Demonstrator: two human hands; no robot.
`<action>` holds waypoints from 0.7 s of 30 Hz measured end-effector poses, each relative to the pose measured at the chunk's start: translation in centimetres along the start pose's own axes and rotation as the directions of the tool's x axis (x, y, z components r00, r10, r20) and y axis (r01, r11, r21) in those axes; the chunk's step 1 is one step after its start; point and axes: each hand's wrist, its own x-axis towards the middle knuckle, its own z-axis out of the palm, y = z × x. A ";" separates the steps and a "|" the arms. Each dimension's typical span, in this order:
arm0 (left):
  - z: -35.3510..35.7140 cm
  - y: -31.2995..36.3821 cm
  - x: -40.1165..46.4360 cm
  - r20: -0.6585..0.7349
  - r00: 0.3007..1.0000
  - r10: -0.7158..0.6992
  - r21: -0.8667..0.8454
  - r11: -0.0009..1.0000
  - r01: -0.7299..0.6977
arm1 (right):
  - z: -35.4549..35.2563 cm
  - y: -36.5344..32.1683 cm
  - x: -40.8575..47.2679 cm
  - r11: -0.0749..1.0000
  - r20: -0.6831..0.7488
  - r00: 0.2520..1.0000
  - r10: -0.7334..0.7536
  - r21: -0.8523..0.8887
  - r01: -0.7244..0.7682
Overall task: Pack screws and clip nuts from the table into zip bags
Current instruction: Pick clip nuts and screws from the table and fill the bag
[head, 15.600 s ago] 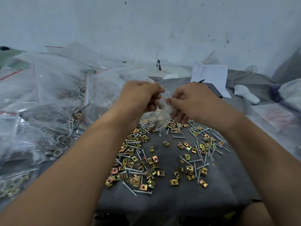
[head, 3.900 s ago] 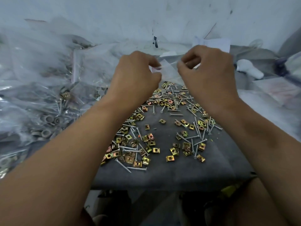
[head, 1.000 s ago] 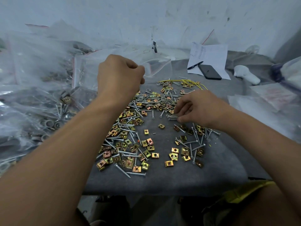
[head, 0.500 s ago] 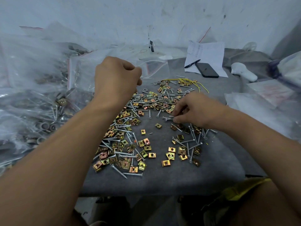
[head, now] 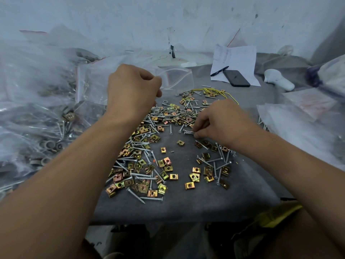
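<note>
Silver screws (head: pixel 141 173) and brass-coloured clip nuts (head: pixel 173 177) lie scattered over the grey cloth-covered table (head: pixel 186 204). My left hand (head: pixel 132 90) is raised over the far left of the pile, its fingers pinched on the mouth of a clear zip bag (head: pixel 177 79) that hangs open beyond it. My right hand (head: pixel 220 120) rests low on the pile to the right, with thumb and fingers closed on a few screws (head: pixel 188 132) whose heads stick out to the left.
A heap of filled zip bags (head: pixel 43 116) covers the left side. At the back lie a sheet of paper (head: pixel 237 58), a pen, a black phone (head: pixel 236 77), yellow wire (head: pixel 216 91) and a white object (head: pixel 278 81). More plastic bags (head: pixel 306 116) lie at right.
Earlier both hands held the zip bag up. Over the last second my right hand has stayed down on the pile, gathering screws, while my left hand keeps the bag raised.
</note>
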 end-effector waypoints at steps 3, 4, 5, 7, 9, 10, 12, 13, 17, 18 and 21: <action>-0.1 0.0 0.0 0.004 1.000 0.002 -0.002 1.000 -0.002 | 0.2 -0.4 -0.1 0.996 -0.023 0.999 -0.046 -0.074 0.044; -0.1 0.0 -0.1 0.006 1.000 0.003 -0.003 1.000 -0.003 | 0.3 -0.6 -0.1 0.991 -0.028 0.997 -0.074 -0.111 0.070; -0.1 0.0 -0.1 0.007 1.000 0.006 -0.001 1.000 -0.006 | 0.4 -0.8 -0.1 0.985 -0.029 0.995 -0.097 -0.144 0.092; -0.1 0.1 -0.1 0.010 1.000 0.009 0.005 1.000 -0.009 | 0.7 -1.2 -0.1 0.975 -0.011 0.994 -0.110 -0.194 0.106; -0.2 0.0 -0.1 0.011 1.000 0.005 0.001 1.000 -0.005 | 0.9 -1.5 0.1 0.972 0.002 0.995 -0.104 -0.213 0.102; -0.2 0.0 -0.1 0.010 1.000 0.005 -0.004 1.000 -0.005 | 0.9 -1.5 0.1 0.975 0.000 0.995 -0.097 -0.200 0.095; -0.2 0.0 -0.1 0.006 1.000 0.008 -0.012 1.000 -0.008 | 0.8 -1.3 0.1 0.986 -0.017 0.997 -0.080 -0.149 0.077; -0.3 0.0 -0.1 0.006 1.000 0.009 -0.014 1.000 -0.009 | 0.7 -1.3 0.1 0.989 -0.029 0.997 -0.076 -0.131 0.071; -0.3 -0.1 0.0 0.009 1.000 0.005 0.002 1.000 -0.005 | 0.9 -1.2 0.1 0.996 -0.077 0.996 -0.051 -0.075 0.045; -0.2 -0.1 0.0 0.011 1.000 0.005 0.011 1.000 -0.005 | 1.0 -1.2 0.2 0.997 -0.080 0.996 -0.044 -0.071 0.038; -0.3 0.0 0.0 0.015 1.000 0.006 0.027 1.000 -0.006 | 1.5 -1.2 0.4 0.997 -0.066 0.997 -0.038 -0.075 0.033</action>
